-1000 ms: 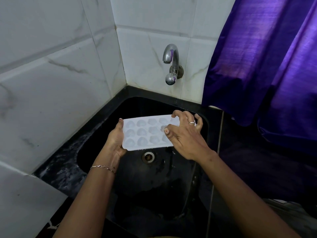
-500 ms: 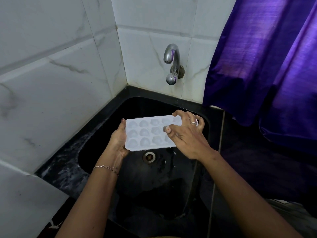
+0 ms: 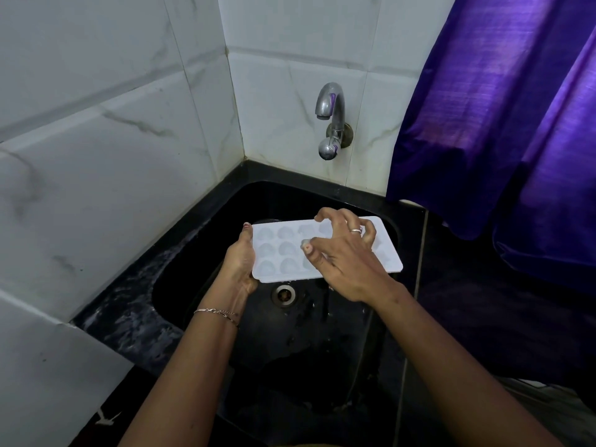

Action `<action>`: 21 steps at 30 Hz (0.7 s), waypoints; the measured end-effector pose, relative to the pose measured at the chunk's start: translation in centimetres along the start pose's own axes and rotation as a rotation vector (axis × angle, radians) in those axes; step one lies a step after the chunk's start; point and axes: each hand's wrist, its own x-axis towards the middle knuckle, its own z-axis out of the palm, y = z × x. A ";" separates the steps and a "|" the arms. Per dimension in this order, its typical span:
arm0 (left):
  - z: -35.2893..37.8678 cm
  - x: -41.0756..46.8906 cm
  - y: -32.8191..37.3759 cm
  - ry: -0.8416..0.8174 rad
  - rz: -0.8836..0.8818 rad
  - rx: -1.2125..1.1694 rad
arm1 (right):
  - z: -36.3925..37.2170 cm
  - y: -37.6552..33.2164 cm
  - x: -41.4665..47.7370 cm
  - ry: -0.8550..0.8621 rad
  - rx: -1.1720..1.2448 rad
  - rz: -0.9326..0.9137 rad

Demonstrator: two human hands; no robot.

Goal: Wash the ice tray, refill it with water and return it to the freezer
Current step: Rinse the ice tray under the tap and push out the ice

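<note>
Change: right hand has slid inward from the tray's right end, which now shows bare beyond its knuckles; the left grip is as it was.
Ice tray: white, cells up, held roughly level over the black sink, at centre frame, above and just behind the drain.
Left hand: grips the tray's left end, thumb lying up the short edge, palm under it; the other fingers are hidden beneath the tray, so it is clamped on the tray.
Right hand: arched over the middle of the tray, fingers bent and spread apart, thumb tip on a cell; I cannot tell whether the rest touch or grip the tray.
Jewellery: ring on the right hand, bracelet on the left wrist.
Tap: chrome, on the tiled wall at upper centre, no stream visible.
Desk: dark speckled stone edging the sink at lower left.
Curtain: purple, filling the upper right of the frame.
</note>
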 end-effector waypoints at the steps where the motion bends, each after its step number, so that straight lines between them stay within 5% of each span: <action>1: 0.0 0.0 -0.1 0.001 0.001 0.000 | 0.1 0.0 0.0 0.002 0.005 0.021; 21: 0.1 -0.3 0.4 -0.054 0.029 0.051 | -0.7 -0.9 -0.2 0.038 0.082 0.000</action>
